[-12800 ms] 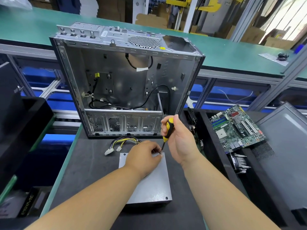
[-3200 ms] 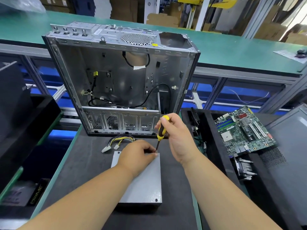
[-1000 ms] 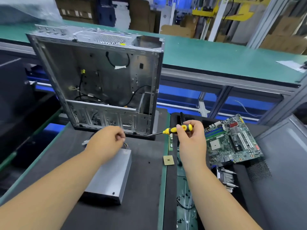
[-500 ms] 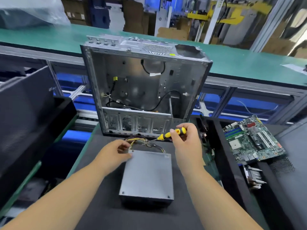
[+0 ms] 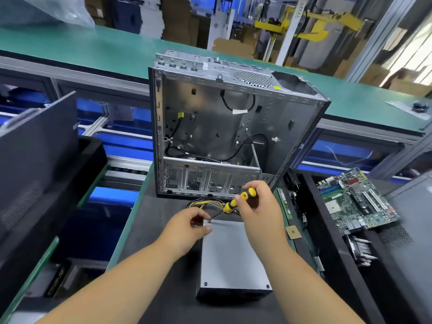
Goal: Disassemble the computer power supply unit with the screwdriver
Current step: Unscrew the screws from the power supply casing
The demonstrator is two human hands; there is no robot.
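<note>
Screwdriver (image 5: 236,202), pinched in right hand (image 5: 259,211), slants down-left; tip meets power supply unit (image 5: 231,256) far-left corner, beside left hand's (image 5: 187,232) curled fingers steadying it.

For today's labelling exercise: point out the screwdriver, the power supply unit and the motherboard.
screwdriver (image 5: 240,199): head view, on its yellow and black handle.
power supply unit (image 5: 231,256): head view, middle of its grey top cover.
motherboard (image 5: 357,202): head view, centre of the green board.

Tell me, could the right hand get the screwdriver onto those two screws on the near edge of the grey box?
Probably yes: the right hand holds the screwdriver above the power supply, and nothing covers its near screws.
</note>
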